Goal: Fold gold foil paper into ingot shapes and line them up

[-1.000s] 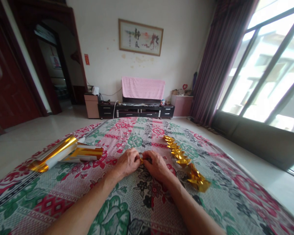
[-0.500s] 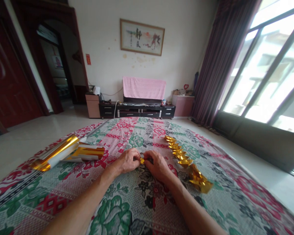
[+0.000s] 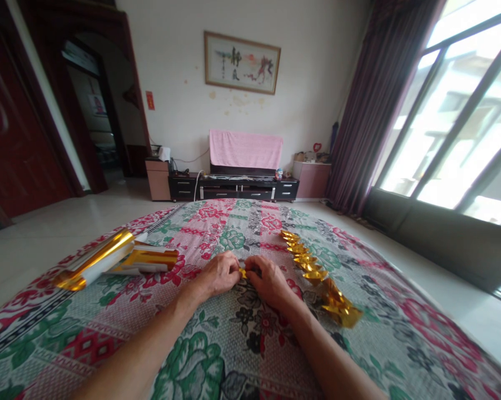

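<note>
A woven cloth with a red, green and black floral pattern on a pale, textured ground [image 3: 187, 364] covers the broad, round-edged work surface. Beyond it, a dark purple fabric curtain [image 3: 354, 111] hangs in vertical pleats beside the window. A low, glossy black cabinet with metal handles [image 3: 256, 195] stands against the wall; a pink, soft-looking rectangular towel [image 3: 246, 148] is draped above it. On the left of the woven cloth lie two curled sheets of mirror-gold foil with white undersides [image 3: 120, 244], one overlapping the other. On the right, a line of shiny gold, pointed, folded foil pieces [image 3: 304, 259] runs away from the viewer, with a crumpled-looking gold foil cluster [image 3: 342, 305] at its near end. The bare left hand [image 3: 221, 273] and bare right hand [image 3: 269, 279] meet at the centre, fingers bent and closed, gripping a small gold foil piece [image 3: 242, 273] between their fingertips, just above or on the cloth; its exact shape is hidden.
</note>
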